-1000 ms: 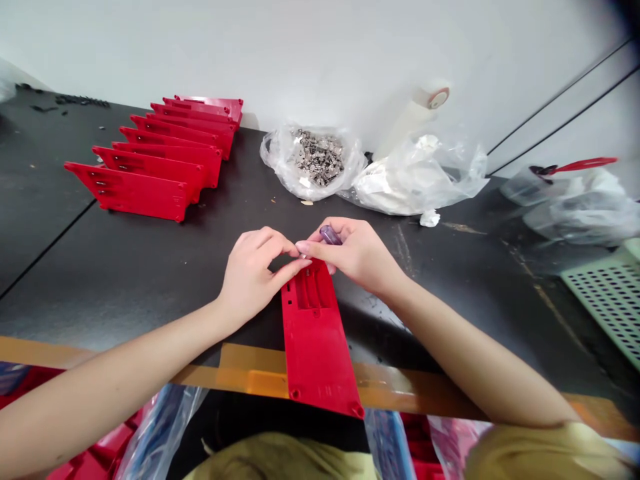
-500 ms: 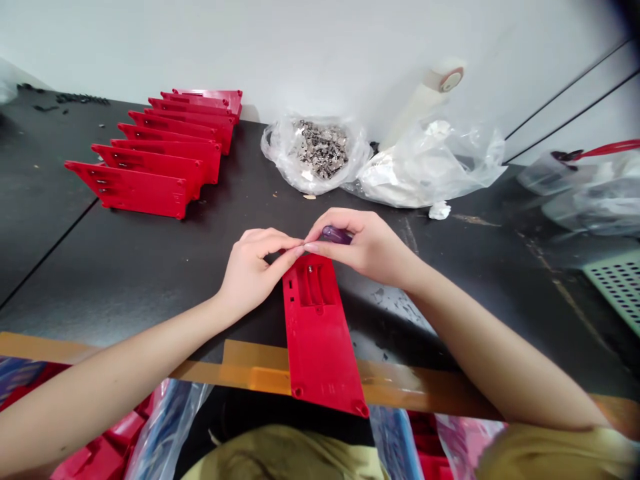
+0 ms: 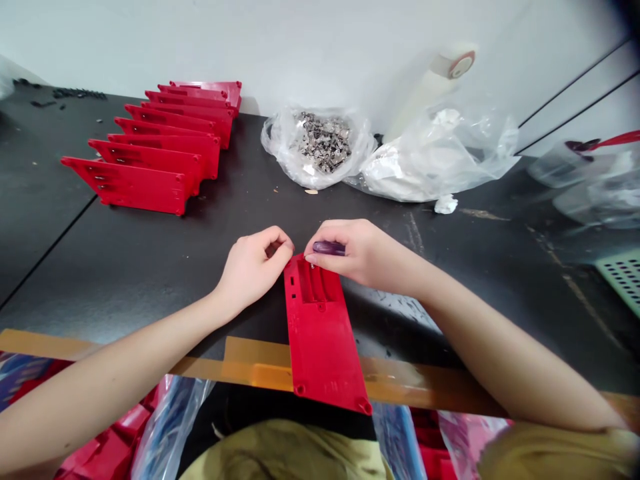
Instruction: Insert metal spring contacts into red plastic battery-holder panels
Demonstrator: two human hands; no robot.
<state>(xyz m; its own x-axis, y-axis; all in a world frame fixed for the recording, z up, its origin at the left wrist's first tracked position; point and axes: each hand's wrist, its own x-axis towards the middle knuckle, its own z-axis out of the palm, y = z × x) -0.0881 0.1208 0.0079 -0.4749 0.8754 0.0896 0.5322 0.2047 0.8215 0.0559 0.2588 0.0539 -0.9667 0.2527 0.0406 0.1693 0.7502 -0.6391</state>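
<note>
A red plastic panel (image 3: 327, 353) lies lengthwise in front of me, its near end reaching past the table's edge. Its far end has a recessed, ribbed compartment (image 3: 316, 290), like a battery bay, with a small metal spring inside. My right hand (image 3: 353, 253) is closed around a dark purple handle (image 3: 329, 248); the kind of tool cannot be made out. Its fingertips pinch at the compartment's far edge, over the spring. My left hand (image 3: 257, 267) is closed, thumb against curled forefinger, beside the panel's far left corner. Whatever its fingertips hold is hidden.
Several red panels (image 3: 145, 187) stand on edge in a row at the left. Behind the work sit a bag of small metal parts (image 3: 323, 143) and a white plastic bag (image 3: 415, 167). A green perforated basket (image 3: 623, 273) is at right. Orange tape (image 3: 250, 360) lines the front edge.
My hands, whose fingertips met above the panel's far end, have parted. The right fingertips came down to the compartment; the left hand drew slightly left. The purple handle now lies more level.
</note>
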